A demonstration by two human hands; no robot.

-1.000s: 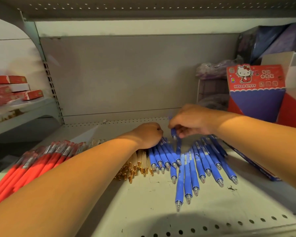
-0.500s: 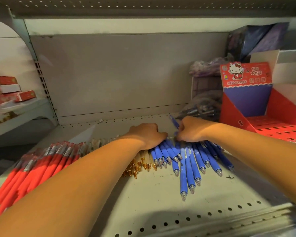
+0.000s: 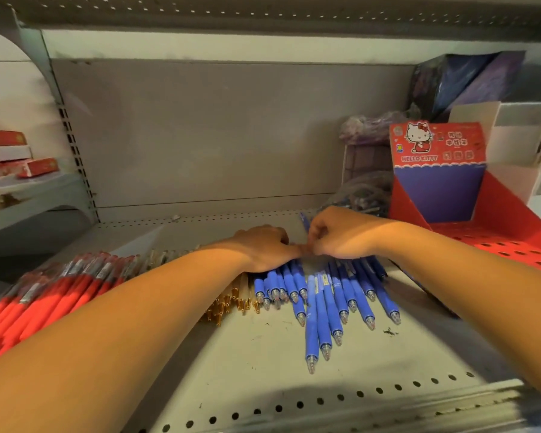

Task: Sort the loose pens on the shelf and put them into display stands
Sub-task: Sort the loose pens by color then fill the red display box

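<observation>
Several blue pens (image 3: 325, 295) lie fanned on the shelf (image 3: 263, 364), tips toward me. Left of them are gold-tipped clear pens (image 3: 231, 303) and a row of red pens (image 3: 53, 289). My left hand (image 3: 263, 245) rests palm down on the back ends of the blue pens. My right hand (image 3: 338, 235) is beside it with curled fingers, pinching one blue pen whose end sticks up behind the hand. A red Hello Kitty display stand (image 3: 444, 182) with a holed red tray stands at the right.
Plastic bags of pens (image 3: 363, 189) lie behind my right hand, with dark boxes (image 3: 469, 79) above them and white boxes at the far right. Red boxes (image 3: 10, 157) sit on the neighbouring shelf at left. The perforated front edge (image 3: 325, 404) runs below.
Both hands have come lower onto the back ends of the blue pens and now touch each other. My view has shifted, bringing the stand's holed red tray into sight.
</observation>
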